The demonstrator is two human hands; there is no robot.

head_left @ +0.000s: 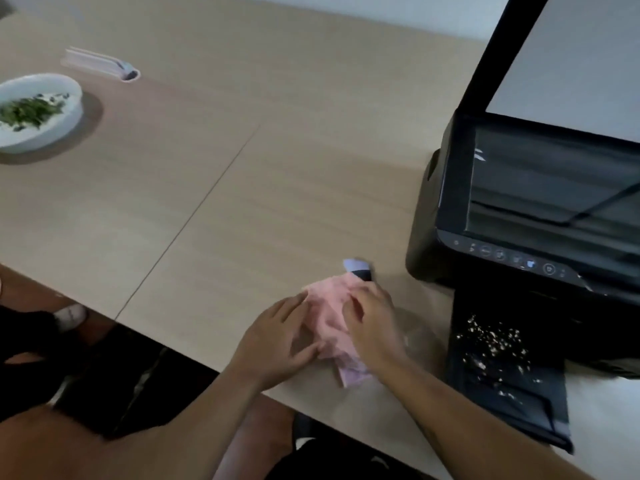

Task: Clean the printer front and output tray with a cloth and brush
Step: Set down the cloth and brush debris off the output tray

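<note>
At the near table (214, 237) edge, both hands meet on a crumpled pink cloth (329, 306). The left hand (284, 337) lies with fingers nearly straight against the cloth's left side, while the right hand (370, 320) has its fingers bent down into the fabric, gripping it. Just beyond the cloth lies what looks like the brush (358, 268) (pale end, dark band, too blurred to tell more). To the right, the black printer's output tray (485, 393) juts toward the viewer, sprinkled with pale crumbs (491, 341). Behind it stands the printer (457, 188), scanner lid (498, 39) raised. Far left sits a white bowl (65, 123) holding green bits.
</note>
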